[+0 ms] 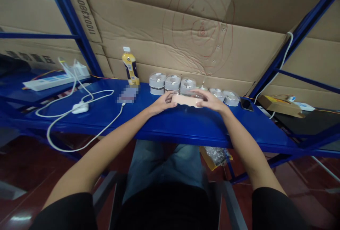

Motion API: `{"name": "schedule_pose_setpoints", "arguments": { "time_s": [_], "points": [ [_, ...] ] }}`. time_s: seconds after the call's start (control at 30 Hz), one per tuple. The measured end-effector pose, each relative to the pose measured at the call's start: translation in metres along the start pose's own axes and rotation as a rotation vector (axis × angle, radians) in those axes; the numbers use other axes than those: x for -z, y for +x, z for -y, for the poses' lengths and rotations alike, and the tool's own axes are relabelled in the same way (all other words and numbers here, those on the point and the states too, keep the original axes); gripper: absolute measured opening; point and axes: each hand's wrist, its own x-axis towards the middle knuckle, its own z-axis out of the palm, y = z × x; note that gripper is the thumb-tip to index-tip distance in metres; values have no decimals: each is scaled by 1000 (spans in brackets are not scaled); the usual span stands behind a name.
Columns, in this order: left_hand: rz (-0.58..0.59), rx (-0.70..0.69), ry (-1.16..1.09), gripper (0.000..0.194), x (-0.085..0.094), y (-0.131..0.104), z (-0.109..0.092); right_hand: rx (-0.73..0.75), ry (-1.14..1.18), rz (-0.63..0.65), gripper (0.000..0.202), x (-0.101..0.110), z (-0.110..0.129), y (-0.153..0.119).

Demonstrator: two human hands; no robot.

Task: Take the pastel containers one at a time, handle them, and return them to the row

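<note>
One pale pink piece [187, 100], held between the hands over the blue table [186, 127]; long axis side to side, one end toward each hand, wavy-edged face toward the sitter as I see it
One left hand [162, 104], narrowly curled, gripping the left end
One right hand [213, 101], likewise, gripping the right end
One dark phone [247, 104], right of the right hand
Grey cases [172, 82], a row just beyond both hands
One yellow bottle [130, 67], beyond and left of the left hand
</note>
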Motion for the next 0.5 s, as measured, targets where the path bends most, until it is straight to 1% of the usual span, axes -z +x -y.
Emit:
{"name": "schedule_pose_setpoints", "arguments": {
  "time_s": [0.1,0.17,0.23,0.33,0.43,0.5],
  "points": [
    [35,-4,170,94,1,-4,-2,32,-42,128,84,-21,-4,5],
    [37,-22,264,101,-1,-6,-1,46,-95,157,94,-29,-9,7],
    [20,-42,325,105,-5,-7,1,53,-169,128,99,-35,-12,8],
    [22,-77,396,110,-11,-7,3,75,-316,29,99,-48,-13,11],
    [54,-97,450,117,-13,-7,4,97,-422,-7,94,-60,-12,15],
    [53,-107,466,121,-13,-7,4,109,-435,-34,87,-59,-12,16]
  ]
}}
